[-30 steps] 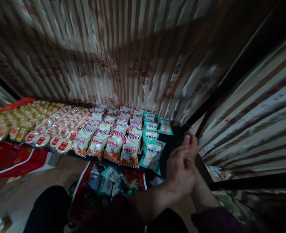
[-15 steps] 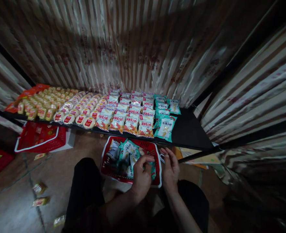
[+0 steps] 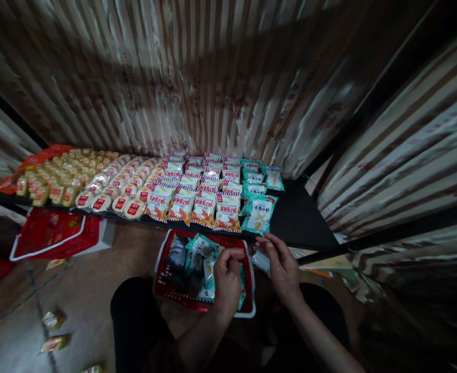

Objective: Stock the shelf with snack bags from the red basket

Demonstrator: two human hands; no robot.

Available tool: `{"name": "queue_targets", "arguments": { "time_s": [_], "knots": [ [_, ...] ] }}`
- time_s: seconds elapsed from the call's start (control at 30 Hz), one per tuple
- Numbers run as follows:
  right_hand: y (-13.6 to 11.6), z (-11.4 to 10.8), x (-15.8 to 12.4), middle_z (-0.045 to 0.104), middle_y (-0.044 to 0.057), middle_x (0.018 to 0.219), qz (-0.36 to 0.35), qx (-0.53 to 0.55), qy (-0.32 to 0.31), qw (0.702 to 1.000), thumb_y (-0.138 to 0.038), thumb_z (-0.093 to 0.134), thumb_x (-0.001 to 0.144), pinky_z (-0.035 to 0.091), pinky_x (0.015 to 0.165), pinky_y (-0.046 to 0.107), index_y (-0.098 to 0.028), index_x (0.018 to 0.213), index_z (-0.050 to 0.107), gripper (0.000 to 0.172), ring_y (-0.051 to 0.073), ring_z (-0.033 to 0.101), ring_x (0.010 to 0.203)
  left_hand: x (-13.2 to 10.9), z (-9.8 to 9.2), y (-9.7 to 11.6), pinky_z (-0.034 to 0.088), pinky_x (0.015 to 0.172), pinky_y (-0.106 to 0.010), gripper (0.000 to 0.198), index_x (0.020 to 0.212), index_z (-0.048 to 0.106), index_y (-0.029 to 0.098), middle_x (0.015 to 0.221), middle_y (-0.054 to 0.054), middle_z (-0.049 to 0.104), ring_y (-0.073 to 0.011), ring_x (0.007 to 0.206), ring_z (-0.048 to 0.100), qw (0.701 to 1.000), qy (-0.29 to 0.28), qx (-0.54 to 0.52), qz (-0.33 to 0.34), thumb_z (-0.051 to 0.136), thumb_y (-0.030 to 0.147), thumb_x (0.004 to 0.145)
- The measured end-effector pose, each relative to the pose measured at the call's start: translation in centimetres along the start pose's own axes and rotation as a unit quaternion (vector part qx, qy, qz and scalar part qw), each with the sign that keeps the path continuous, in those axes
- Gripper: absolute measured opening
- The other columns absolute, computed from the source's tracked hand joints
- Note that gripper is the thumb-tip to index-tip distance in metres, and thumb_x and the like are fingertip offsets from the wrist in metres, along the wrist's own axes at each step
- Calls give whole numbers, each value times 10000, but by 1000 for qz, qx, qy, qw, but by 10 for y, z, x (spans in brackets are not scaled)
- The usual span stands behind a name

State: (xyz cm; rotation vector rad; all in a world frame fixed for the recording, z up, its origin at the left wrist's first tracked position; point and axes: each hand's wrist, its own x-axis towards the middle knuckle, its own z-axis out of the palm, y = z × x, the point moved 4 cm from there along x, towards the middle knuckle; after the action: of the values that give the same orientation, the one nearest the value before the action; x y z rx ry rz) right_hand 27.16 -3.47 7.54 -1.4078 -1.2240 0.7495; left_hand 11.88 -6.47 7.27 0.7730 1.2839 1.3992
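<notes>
My left hand (image 3: 227, 280) reaches into a red basket (image 3: 161, 259) on the floor in front of my knees, fingers curled round one of the teal snack packets (image 3: 199, 246) heaped in it. My right hand (image 3: 283, 265) hovers just right of the basket, under the front edge of a black shelf (image 3: 301, 217). Its fingertips are pinched together, and I cannot make out what they hold. A pale packet (image 3: 260, 260) lies just below that hand. More teal packets (image 3: 257, 215) stand in a row at the right end of the stock on the shelf.
Left of the teal row, the shelf carries red-and-orange packets (image 3: 205, 202), round cracker packs (image 3: 104, 189) and yellow packs (image 3: 45, 181). Another red basket (image 3: 49, 233) sits under the shelf's left end. Loose packets (image 3: 53, 318) lie on the floor. Striped shiny curtain (image 3: 212, 77) hangs behind and to the right.
Both hands came down from the shelf's right end to the basket. My left hand has since gone deeper among the packets, and my right hand rose slightly towards the shelf edge.
</notes>
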Motion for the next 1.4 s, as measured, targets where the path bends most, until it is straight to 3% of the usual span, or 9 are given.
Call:
{"name": "queue_targets", "arguments": {
  "time_s": [0.13,0.3,0.47,0.63,0.93,1.03,1.13,1.3,1.4],
  "knots": [
    [-12,20,-9,733,71,995,-30,0,-70,997,-512,543,861,542,812,364,-222,1093,633,383,200,685,865,-15,-10,-12,502,724,-279,203,780,662,184,832,-47,707,-170,828,648,1000,18,-13,5,461,183,754],
    [-2,37,-29,745,54,908,12,54,-97,994,-503,559,851,563,775,357,-227,1059,644,356,194,695,806,-35,-29,-34,505,704,-296,196,733,665,189,790,-48,705,-186,789,647,999,46,16,-22,470,201,723],
    [12,47,-37,747,54,878,36,68,-104,992,-510,583,823,580,724,342,-229,996,680,344,201,700,760,-24,-44,-35,493,720,-297,181,709,658,195,775,-36,704,-182,762,636,997,67,28,-28,479,217,691],
    [19,59,-25,751,51,886,30,35,-172,984,-484,567,845,584,710,309,-253,992,703,306,205,707,787,-11,-37,-40,479,763,-304,159,727,637,205,791,-36,690,-195,795,624,998,49,32,-1,492,270,720],
    [33,71,0,749,41,800,56,4,-232,971,-472,514,873,582,669,297,-249,957,705,306,206,714,738,-9,-24,-72,465,717,-294,212,695,624,197,724,-42,663,-187,734,606,987,-21,135,-90,420,152,730],
    [63,71,-9,754,46,867,82,-32,-245,966,-465,460,890,591,730,339,-241,990,687,335,210,716,780,-6,-43,-90,491,773,-305,231,754,625,190,811,-50,683,-185,804,631,985,-4,164,-58,423,95,700],
    [94,72,-29,706,64,1138,17,-109,-254,961,-387,472,875,507,973,411,-228,1041,678,309,225,654,1067,2,-77,-97,489,888,-357,292,807,652,185,996,-82,673,-202,971,625,960,28,275,55,410,55,708],
    [132,67,-67,660,135,1211,-68,-257,-258,929,-211,394,870,441,1047,461,-134,1151,655,391,252,587,1164,31,-157,-101,372,1056,-551,319,1046,638,163,1263,-140,576,-312,1270,452,827,167,507,177,461,96,790],
    [140,65,-79,586,154,1324,-95,-322,-306,891,-166,401,866,393,1092,455,-86,1198,634,413,268,520,1241,49,-188,-120,299,1097,-608,369,1163,575,95,1299,-195,550,-354,1380,313,796,168,560,159,445,114,818]
  ]
}}
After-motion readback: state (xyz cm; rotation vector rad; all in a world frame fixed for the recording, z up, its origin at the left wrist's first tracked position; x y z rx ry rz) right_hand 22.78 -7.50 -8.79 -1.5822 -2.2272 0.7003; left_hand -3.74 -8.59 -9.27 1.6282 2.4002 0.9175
